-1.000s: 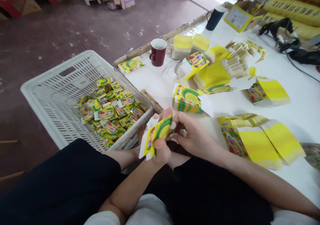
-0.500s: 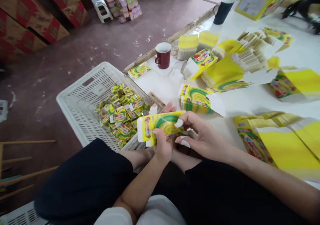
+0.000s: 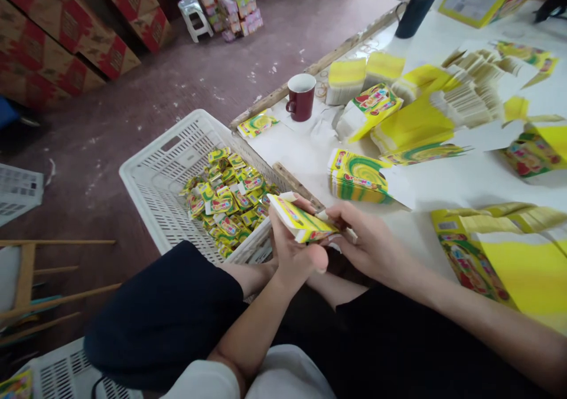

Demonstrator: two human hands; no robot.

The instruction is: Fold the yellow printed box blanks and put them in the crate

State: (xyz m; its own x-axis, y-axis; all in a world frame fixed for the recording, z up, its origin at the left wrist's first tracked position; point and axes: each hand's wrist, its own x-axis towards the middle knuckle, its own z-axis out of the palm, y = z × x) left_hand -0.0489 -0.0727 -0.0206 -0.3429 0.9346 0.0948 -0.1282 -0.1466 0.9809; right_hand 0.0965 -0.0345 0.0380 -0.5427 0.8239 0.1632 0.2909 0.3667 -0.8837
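Both hands hold one small yellow and green printed carton (image 3: 300,219) just above my lap, at the table's near edge. My left hand (image 3: 295,254) grips it from below, fingers curled round its underside. My right hand (image 3: 365,242) pinches its right end, where a white flap shows. The carton is tilted, its long side facing up. A stack of flat cartons of the same print (image 3: 358,177) lies on the white table (image 3: 465,180) just beyond my hands.
A white slotted crate (image 3: 155,180) left of the table holds several small yellow-green packets (image 3: 225,195). On the table stand a dark red mug (image 3: 301,97), a dark cup (image 3: 414,10) and more stacks of flat yellow cartons (image 3: 416,121). Red-printed boxes (image 3: 66,39) and a stool (image 3: 195,15) stand on the floor.
The carton went from a flat piece held upright to an opened box shape, then turned so its narrow side faces up. The view swung leftward.
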